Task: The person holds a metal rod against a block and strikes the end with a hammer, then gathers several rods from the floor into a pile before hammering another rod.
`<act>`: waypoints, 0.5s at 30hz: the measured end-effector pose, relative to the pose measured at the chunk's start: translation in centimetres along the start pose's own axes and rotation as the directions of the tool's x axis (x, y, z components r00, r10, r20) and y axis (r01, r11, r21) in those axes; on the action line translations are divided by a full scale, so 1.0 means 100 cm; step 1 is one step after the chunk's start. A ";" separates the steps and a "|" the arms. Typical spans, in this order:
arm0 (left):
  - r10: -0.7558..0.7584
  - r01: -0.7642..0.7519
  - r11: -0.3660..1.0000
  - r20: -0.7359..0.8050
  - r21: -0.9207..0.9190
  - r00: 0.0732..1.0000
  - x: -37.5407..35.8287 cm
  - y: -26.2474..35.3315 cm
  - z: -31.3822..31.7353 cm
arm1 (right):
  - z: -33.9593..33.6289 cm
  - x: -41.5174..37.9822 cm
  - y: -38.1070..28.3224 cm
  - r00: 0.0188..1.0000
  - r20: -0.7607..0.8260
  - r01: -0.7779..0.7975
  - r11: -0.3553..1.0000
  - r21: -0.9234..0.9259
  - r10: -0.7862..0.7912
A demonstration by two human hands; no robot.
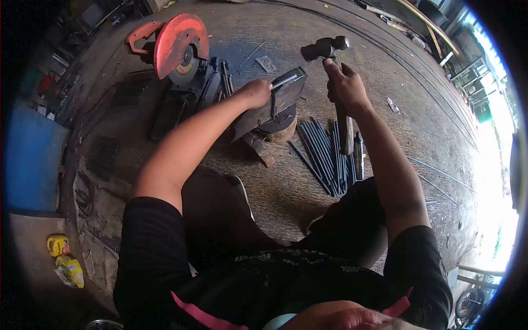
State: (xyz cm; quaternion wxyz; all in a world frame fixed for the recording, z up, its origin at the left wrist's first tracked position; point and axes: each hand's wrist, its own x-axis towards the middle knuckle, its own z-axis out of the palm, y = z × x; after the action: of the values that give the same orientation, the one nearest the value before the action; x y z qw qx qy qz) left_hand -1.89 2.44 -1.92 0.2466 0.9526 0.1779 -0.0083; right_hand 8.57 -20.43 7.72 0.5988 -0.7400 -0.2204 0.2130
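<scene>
Raised at the upper middle, my right hand (347, 85) is wrapped round the wooden handle of a hammer (325, 48), close to its dark metal head. My left hand (258, 93) is closed on a metal rod (287, 79) that lies along the upper edge of a tilted metal plate (287, 96). Under the plate stands a round wooden block (283, 131). The hammer head is to the right of the plate and apart from it. Cut metal rods (320, 151) lie in a pile on the ground, below my right hand.
An orange cut-off saw (184, 47) stands at the upper left. A small plastic bag (266, 64) lies beyond the plate. Long rods (440, 179) stretch across the floor on the right. Yellow packages (69, 270) lie at the lower left.
</scene>
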 end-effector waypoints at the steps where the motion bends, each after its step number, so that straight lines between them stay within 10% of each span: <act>1: 0.015 -0.015 1.000 -0.061 0.005 0.998 -0.001 0.000 0.002 | 0.004 0.000 0.000 1.000 0.014 0.028 0.999 -0.025 -0.027; 9: -0.123 0.126 0.991 0.062 -0.052 0.990 -0.010 0.007 -0.009 | 0.026 0.017 0.018 0.987 0.008 0.158 0.961 -0.229 -0.160; 12: -0.148 0.158 0.982 0.100 -0.099 0.984 -0.019 0.012 -0.015 | 0.020 0.038 0.050 0.926 0.303 0.371 0.695 -0.616 -0.225; 14: -0.167 0.181 0.971 0.099 -0.156 0.981 -0.018 0.010 -0.017 | 0.029 0.025 0.028 0.981 0.026 -0.154 0.856 -0.494 0.192; 15: -0.192 0.213 0.960 0.128 -0.179 0.973 -0.015 0.007 -0.014 | 0.028 0.025 0.017 0.996 0.018 -0.070 0.860 -0.506 0.092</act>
State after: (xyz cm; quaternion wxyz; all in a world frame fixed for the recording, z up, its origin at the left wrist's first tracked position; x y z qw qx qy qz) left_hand -3.17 2.01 -0.20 0.3445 0.8992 0.2607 -0.0687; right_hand 9.12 -17.10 5.43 0.3701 -0.8749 -0.2495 0.1882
